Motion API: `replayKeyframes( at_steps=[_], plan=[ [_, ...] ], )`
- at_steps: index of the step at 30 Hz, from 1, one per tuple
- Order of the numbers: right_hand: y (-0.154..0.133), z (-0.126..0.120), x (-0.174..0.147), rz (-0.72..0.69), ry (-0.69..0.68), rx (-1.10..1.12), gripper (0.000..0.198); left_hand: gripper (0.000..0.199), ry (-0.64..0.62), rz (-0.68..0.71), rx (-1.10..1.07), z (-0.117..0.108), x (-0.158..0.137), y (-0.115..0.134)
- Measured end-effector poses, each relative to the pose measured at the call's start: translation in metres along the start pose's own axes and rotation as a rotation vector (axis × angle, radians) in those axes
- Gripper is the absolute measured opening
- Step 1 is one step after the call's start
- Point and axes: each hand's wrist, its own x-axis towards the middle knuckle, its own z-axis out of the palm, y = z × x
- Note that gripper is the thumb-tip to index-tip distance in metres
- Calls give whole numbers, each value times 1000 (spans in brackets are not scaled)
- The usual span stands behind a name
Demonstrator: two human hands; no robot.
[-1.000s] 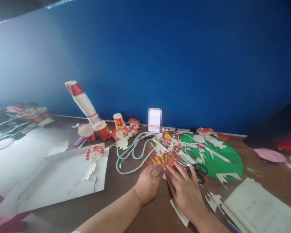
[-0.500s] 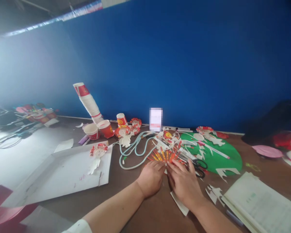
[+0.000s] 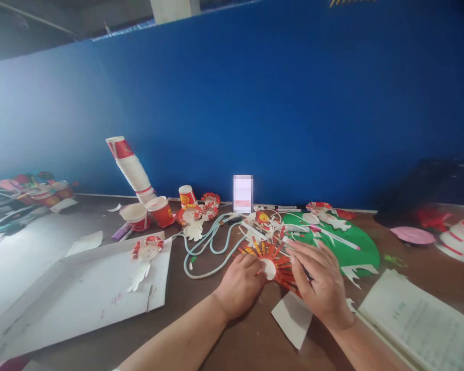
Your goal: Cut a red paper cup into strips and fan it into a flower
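Note:
A red paper cup cut into strips [image 3: 269, 269] lies splayed flat on the table like a sun, its round white base in the middle. My left hand [image 3: 242, 283] grips it at the left side, fingers curled at the edge of the base. My right hand [image 3: 320, 281] hovers over its right side, thumb and fingers apart, with fingertips near a white marker [image 3: 290, 241]. Whether those fingertips touch anything is unclear. The black scissors seen earlier on the right are hidden behind my right hand. A pale piece of paper [image 3: 293, 319] lies just below the cup.
A white box lid [image 3: 88, 293] with a paper doll [image 3: 149, 250] is at left. Behind it stand stacked paper cups [image 3: 133, 172]. A pale blue cord [image 3: 212, 275] loops behind my left hand. On the right are a green disc [image 3: 365, 247], paper scraps and an open notebook [image 3: 419, 314].
My right hand has lifted off the cut cup and moved right, its fingers spreading. The cup's white base now shows. My left hand stays on the cup, and the view has shifted slightly.

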Motion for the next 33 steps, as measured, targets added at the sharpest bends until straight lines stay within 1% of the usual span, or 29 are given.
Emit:
replayKeyframes(
  at_steps=[2, 4, 6, 7, 8, 10, 11, 12, 13, 14, 15, 16, 17, 20, 21, 22, 24, 26, 27, 28, 30, 33],
  plan=[
    [-1, -1, 1, 18, 41, 44, 31, 15, 32, -30, -17, -3, 0, -2],
    [-2, -2, 2, 63, 100, 86, 37, 14, 113, -100, -77, -10, -1, -5],
    [-2, -4, 2, 160, 171, 91, 43, 18, 313, -245, -167, -19, -3, -9],
    [-1, -4, 2, 223, 195, 88, 44, 18, 402, -309, -243, -24, -4, -12],
    [0, -4, 2, 280, 219, 85, 45, 16, 493, -407, -339, -29, -3, -15],
    [3, -2, 0, 379, 235, 125, 46, 13, 649, -667, -618, -37, 1, -21],
    [5, 0, 0, 425, 225, 168, 47, 14, 706, -810, -815, -40, 6, -24],
    [6, 2, 0, 475, 220, 215, 47, 17, 756, -909, -1054, -43, 12, -28],
    [7, 6, 2, 529, 212, 268, 48, 19, 824, -968, -1305, -45, 20, -31],
    [7, 9, 5, 585, 203, 325, 49, 19, 863, -971, -1542, -47, 28, -35],
    [7, 13, 10, 643, 194, 388, 50, 19, 883, -957, -1725, -47, 37, -38],
    [5, 18, 16, 698, 170, 462, 52, 19, 888, -932, -1851, -46, 47, -42],
    [3, 23, 25, 756, 137, 536, 54, 18, 909, -918, -1922, -44, 56, -45],
    [-7, 42, 57, 849, -50, 848, 65, 17, 965, -897, -2047, -28, 82, -53],
    [-10, 49, 67, 857, -104, 949, 69, 18, 1018, -895, -2079, -20, 88, -55],
    [-14, 57, 75, 870, -127, 995, 69, 17, 1029, -864, -2122, -11, 94, -56],
    [-20, 72, 83, 833, -162, 1067, 60, 16, 1002, -790, -2169, 6, 101, -57],
    [-25, 86, 81, 744, -211, 1122, 51, 17, 1005, -767, -2193, 21, 102, -58],
    [-26, 92, 77, 717, -192, 1103, 50, 18, 1009, -789, -2203, 28, 100, -58],
    [-26, 97, 73, 720, -164, 1079, 49, 20, 993, -813, -2210, 34, 98, -57],
    [-23, 104, 65, 782, -77, 1022, 43, 24, 954, -820, -2191, 43, 94, -56],
    [-11, 109, 58, 887, 36, 953, 33, 29, 921, -806, -2170, 53, 89, -51]
  ],
)
